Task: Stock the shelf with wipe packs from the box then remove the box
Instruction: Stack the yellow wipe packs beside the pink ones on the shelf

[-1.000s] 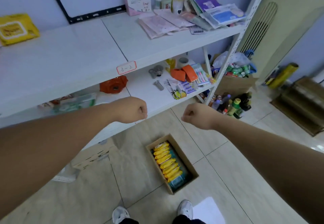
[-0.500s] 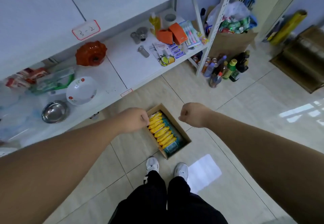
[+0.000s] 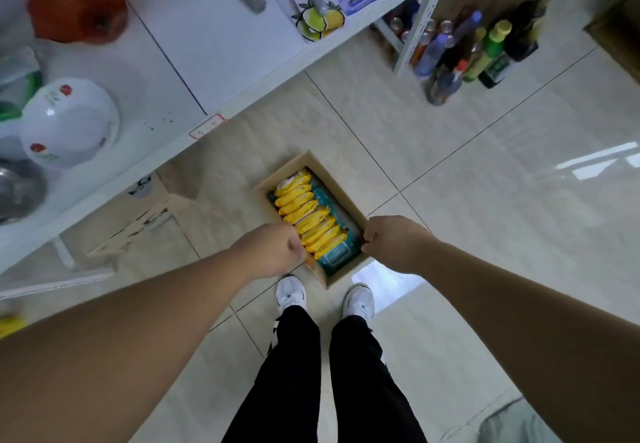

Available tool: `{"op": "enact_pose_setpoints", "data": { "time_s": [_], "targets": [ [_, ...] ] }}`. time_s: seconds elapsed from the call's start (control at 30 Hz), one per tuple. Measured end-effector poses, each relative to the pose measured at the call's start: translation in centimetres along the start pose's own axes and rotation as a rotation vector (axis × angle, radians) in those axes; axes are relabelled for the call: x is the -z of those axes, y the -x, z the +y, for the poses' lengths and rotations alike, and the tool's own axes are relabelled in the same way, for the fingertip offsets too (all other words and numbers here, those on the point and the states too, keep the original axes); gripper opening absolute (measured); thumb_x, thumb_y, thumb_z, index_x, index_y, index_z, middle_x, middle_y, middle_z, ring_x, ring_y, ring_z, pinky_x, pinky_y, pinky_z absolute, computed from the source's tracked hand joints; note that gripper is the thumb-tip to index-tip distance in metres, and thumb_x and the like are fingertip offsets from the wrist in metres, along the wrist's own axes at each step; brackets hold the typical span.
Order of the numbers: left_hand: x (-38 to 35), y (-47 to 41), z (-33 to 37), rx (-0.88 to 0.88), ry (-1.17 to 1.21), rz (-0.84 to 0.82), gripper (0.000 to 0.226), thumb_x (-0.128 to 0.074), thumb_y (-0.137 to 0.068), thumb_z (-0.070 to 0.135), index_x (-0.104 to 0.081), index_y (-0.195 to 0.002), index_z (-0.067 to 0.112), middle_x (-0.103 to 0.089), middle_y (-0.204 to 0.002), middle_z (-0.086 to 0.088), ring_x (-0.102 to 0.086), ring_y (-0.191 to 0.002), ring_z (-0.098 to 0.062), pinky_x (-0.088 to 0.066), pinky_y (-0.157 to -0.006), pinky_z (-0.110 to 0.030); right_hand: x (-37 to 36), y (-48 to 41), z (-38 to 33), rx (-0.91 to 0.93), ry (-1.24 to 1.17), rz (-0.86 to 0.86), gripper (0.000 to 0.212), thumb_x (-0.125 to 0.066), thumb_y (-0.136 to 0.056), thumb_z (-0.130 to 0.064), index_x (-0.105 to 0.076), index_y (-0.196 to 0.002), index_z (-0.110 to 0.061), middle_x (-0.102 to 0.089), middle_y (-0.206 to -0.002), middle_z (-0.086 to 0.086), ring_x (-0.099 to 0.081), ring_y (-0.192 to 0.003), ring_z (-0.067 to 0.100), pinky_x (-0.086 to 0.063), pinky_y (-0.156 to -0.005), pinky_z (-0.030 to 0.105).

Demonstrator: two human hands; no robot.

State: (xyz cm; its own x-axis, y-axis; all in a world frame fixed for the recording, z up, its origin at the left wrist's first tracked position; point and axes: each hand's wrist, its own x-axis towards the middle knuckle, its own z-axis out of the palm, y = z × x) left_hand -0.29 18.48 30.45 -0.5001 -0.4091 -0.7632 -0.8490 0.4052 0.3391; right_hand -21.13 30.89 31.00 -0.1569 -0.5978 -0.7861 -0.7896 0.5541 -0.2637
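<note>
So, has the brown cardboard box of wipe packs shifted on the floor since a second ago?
No. The brown cardboard box sits just left of the same floor-tile grout crossing as before; only the camera tilted down.

left hand (image 3: 273, 248) fisted, right hand (image 3: 391, 241) fisted, arms outstretched
</note>
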Motion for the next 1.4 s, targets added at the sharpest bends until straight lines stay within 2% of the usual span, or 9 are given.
{"op": "enact_pose_setpoints", "data": {
  "time_s": [0.23, 0.4, 0.57, 0.8, 0.9, 1.0, 1.1, 1.27, 1.4],
  "targets": [
    [-9.3, -13.6, -5.7, 0.065, 0.024, 0.01, 0.015, -0.059, -0.09, 0.043, -0.064, -0.098, 0.032, -0.069, -0.102, 0.009, -0.062, -0.095, -0.017, -0.051, -0.084, -0.035, -8.5, -13.0, 4.6, 0.012, 0.032, 0.002, 0.027, -0.053, -0.097, -0.029, -0.058, -0.12, -0.016, -0.063, -0.12, 0.006, -0.06, -0.112, 0.029, -0.053, -0.092, 0.039],
    [-16.5, -22.0, -9.1, 0.098, -0.069, 0.0, 0.029, -0.057, -0.088, 0.052, -0.065, -0.109, 0.033, -0.069, -0.111, 0.009, -0.062, -0.103, -0.019, -0.043, -0.088, -0.034, -15.0, -22.2, 7.3, 0.041, 0.092, -0.044, 0.03, -0.052, -0.099, -0.032, -0.06, -0.123, -0.016, -0.061, -0.125, 0.005, -0.059, -0.115, 0.028, -0.048, -0.088, 0.033],
    [-21.7, -27.6, -11.1, 0.009, -0.199, 0.108, 0.042, -0.064, -0.085, 0.051, -0.066, -0.118, 0.025, -0.073, -0.11, 0.001, -0.065, -0.104, -0.023, -0.045, -0.087, -0.034, -19.5, -28.6, 8.1, 0.048, 0.124, -0.039, 0.029, -0.055, -0.097, -0.031, -0.06, -0.121, -0.015, -0.062, -0.122, 0.007, -0.06, -0.114, 0.029, -0.049, -0.087, 0.035],
    [-24.7, -33.0, -12.3, 0.011, -0.495, 0.178, 0.017, -0.061, -0.089, 0.039, -0.065, -0.099, 0.026, -0.066, -0.099, 0.002, -0.062, -0.091, -0.022, -0.037, -0.086, -0.039, -23.9, -34.2, 8.4, 0.008, 0.23, -0.037, 0.03, -0.06, -0.095, -0.017, -0.058, -0.125, -0.016, -0.065, -0.118, 0.008, -0.065, -0.105, 0.031, -0.056, -0.081, 0.04],
    [-25.2, -34.3, -12.3, -0.045, -0.54, 0.193, 0.025, -0.064, -0.086, 0.046, -0.065, -0.102, 0.027, -0.064, -0.105, 0.002, -0.061, -0.099, -0.022, -0.037, -0.087, -0.039, -25.1, -35.7, 8.3, -0.006, 0.311, 0.015, 0.032, -0.057, -0.093, -0.005, -0.062, -0.124, -0.008, -0.065, -0.115, 0.011, -0.066, -0.103, 0.032, -0.049, -0.071, 0.037],
    [-25.3, -35.0, -11.9, -0.081, -0.575, 0.153, 0.041, -0.069, -0.079, 0.057, -0.061, -0.107, 0.028, -0.061, -0.113, 0.0, -0.06, -0.104, -0.024, -0.038, -0.089, -0.041, -26.3, -36.9, 8.8, 0.024, 0.354, 0.069, 0.03, -0.053, -0.092, -0.003, -0.063, -0.12, -0.011, -0.062, -0.116, 0.013, -0.064, -0.102, 0.033, -0.048, -0.071, 0.037],
    [-25.9, -35.5, -11.6, -0.095, -0.637, 0.168, 0.038, -0.069, -0.081, 0.049, -0.062, -0.108, 0.023, -0.061, -0.115, -0.003, -0.06, -0.106, -0.026, -0.04, -0.09, -0.041, -26.7, -37.5, 9.5, 0.046, 0.339, 0.115, 0.028, -0.052, -0.094, -0.007, -0.067, -0.115, -0.017, -0.062, -0.117, 0.012, -0.065, -0.101, 0.034, -0.053, -0.074, 0.039],
    [-25.4, -36.0, -12.4, -0.129, -0.521, 0.193, 0.003, -0.063, -0.09, 0.025, -0.064, -0.092, 0.023, -0.064, -0.1, -0.002, -0.063, -0.094, -0.026, -0.041, -0.076, -0.035, -25.4, -37.9, 9.5, 0.093, 0.3, 0.097, 0.025, -0.048, -0.093, -0.004, -0.066, -0.105, -0.017, -0.066, -0.106, 0.009, -0.067, -0.095, 0.035, -0.047, -0.066, 0.034],
    [-24.0, -35.6, -13.8, -0.136, -0.174, 0.198, 0.016, -0.063, -0.088, 0.02, -0.053, -0.076, 0.023, -0.059, -0.093, -0.006, -0.057, -0.085, -0.028, -0.047, -0.064, -0.038, -24.3, -37.0, 9.6, 0.165, 0.115, 0.079, 0.018, -0.049, -0.088, -0.007, -0.05, -0.089, -0.024, -0.059, -0.09, 0.006, -0.063, -0.083, 0.034, -0.051, -0.065, 0.034]
  ]
}}
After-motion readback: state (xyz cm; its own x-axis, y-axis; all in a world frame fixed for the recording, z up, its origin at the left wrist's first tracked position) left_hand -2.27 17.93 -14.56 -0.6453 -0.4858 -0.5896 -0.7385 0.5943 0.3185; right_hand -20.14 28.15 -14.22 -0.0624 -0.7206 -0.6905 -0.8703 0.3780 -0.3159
